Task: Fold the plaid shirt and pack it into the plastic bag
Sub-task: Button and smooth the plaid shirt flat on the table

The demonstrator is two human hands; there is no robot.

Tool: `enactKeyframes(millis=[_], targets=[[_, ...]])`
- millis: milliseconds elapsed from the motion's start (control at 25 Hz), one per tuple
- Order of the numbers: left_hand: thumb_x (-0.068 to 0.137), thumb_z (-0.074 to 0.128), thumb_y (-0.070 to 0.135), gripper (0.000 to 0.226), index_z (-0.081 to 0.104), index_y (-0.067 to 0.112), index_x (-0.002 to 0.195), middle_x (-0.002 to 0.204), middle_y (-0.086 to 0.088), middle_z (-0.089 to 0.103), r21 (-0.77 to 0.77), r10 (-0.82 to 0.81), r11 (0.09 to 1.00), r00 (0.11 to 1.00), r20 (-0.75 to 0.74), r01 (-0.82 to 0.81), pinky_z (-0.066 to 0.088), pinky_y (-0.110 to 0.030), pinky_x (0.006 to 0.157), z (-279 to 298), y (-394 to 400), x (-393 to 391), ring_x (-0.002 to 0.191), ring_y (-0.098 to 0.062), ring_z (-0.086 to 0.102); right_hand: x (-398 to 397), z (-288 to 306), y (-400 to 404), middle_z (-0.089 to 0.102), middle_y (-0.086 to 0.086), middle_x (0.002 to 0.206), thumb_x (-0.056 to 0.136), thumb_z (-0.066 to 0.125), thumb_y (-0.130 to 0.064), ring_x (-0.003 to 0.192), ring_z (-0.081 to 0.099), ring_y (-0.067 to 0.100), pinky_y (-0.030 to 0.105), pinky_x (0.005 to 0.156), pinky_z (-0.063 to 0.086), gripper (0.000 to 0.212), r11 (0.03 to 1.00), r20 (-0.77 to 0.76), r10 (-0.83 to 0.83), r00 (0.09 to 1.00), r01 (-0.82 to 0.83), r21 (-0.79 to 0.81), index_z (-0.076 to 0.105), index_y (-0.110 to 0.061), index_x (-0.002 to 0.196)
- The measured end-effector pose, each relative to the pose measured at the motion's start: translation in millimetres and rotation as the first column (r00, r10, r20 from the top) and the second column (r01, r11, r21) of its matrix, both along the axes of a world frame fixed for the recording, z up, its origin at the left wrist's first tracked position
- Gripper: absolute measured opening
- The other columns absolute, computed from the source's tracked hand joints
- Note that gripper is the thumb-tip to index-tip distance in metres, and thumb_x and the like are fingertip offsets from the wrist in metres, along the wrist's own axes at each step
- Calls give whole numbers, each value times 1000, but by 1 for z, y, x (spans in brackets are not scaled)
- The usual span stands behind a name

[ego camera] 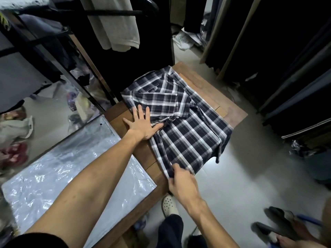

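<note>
Wooden table (141, 153) amid hanging clothes: plastic bag (75, 169) flat at left; left hand (143, 125), fingers spread, presses the partly folded plaid shirt (186, 126); right hand (180, 181) apparently pinches its near hem.

A brown wooden bench (206, 90) stands on a pale grey floor (241, 176). Above it to the left a beige garment (114, 24) hangs from a black rack (111, 13), with dark clothing crowded behind. On the right, more dark garments (295, 59) hang in a row down to the floor. Low on the left lie crumpled bags and a red bundle (16, 154). Near the bench's front edge a white perforated clog (169, 204) shows, and dark sandals (279, 224) sit at lower right.
</note>
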State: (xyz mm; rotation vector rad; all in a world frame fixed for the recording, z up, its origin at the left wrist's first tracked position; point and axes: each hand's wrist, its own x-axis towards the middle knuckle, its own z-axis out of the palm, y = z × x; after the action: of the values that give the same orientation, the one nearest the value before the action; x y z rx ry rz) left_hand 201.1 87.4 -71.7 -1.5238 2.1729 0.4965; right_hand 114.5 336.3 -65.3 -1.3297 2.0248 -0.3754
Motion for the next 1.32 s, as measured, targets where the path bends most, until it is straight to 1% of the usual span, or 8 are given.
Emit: enactKeyframes(millis=[80, 160, 320, 440, 560, 840, 1120, 1320], targets=[[83, 18, 90, 112, -16, 16, 160, 165, -17, -25, -11, -8, 1000, 1000, 30, 8, 0, -76, 113, -3, -1, -1, 152, -39, -22, 9, 0, 10, 64, 0, 100, 92, 57, -13, 89, 65, 20, 31, 80, 53, 24, 997, 36, -23, 999, 26, -79, 53, -18, 115], [88, 20, 86, 106, -7, 14, 161, 167, -22, -12, -99, -50, 993, 996, 72, 57, -2, -69, 117, 3, 1, 0, 154, -44, -11, 16, -8, 19, 59, -4, 103, 91, 58, -12, 94, 58, 14, 27, 84, 49, 24, 964, 134, -200, 971, 219, -150, 58, -16, 114], [105, 39, 42, 59, 38, 6, 151, 152, -23, 40, -262, -229, 948, 959, -170, 180, 31, -48, 117, 18, 36, -2, 140, -43, 40, 28, -26, 32, 58, -6, 110, 91, 59, -7, 105, 58, 11, 33, 97, 51, 31, 838, 294, -423, 857, 493, -234, 66, -12, 121], [105, 34, 53, 74, 13, 10, 162, 167, -26, 8, -20, -138, 990, 977, -163, 137, 13, -51, 125, 11, 67, -10, 153, -47, 7, 29, -35, 45, 49, -6, 111, 87, 60, 4, 105, 57, 12, 29, 98, 51, 37, 846, 294, -367, 882, 449, -289, 62, -14, 119], [102, 29, 64, 86, -8, 15, 162, 167, -22, -16, -6, -120, 993, 989, -86, 120, 1, -55, 125, -3, 73, -13, 153, -45, -16, 19, -40, 57, 57, -3, 107, 83, 56, 12, 97, 58, 12, 30, 91, 52, 38, 846, 328, -411, 850, 490, -211, 58, -16, 110], [92, 25, 79, 93, -7, 29, 162, 168, -21, -12, -61, -17, 998, 984, -177, 7, -2, -62, 121, -5, 77, -26, 152, -50, -12, -25, -39, 61, 69, -5, 74, 100, 45, -17, 54, 52, 5, 31, 60, 45, 27, 939, 439, -332, 835, 336, 73, 69, -26, 108], [86, 7, 87, 91, -9, 37, 160, 167, -19, -16, -153, 214, 957, 956, -202, -247, -10, -72, 115, -19, 85, -64, 146, -60, -14, -54, -49, 78, 67, 5, 74, 99, 56, -39, 63, 57, 7, 33, 68, 50, 15, 984, 511, -176, 842, 167, 63, 65, -26, 98], [89, 10, 84, 89, -6, 33, 162, 168, -21, -14, -178, 230, 948, 953, -199, -266, -10, -68, 119, -17, 88, -68, 148, -58, -13, -65, -56, 83, 52, 1, 81, 85, 58, -17, 71, 59, 22, 43, 68, 56, 13, 990, 326, 36, 945, -79, 119, 58, -8, 77]])
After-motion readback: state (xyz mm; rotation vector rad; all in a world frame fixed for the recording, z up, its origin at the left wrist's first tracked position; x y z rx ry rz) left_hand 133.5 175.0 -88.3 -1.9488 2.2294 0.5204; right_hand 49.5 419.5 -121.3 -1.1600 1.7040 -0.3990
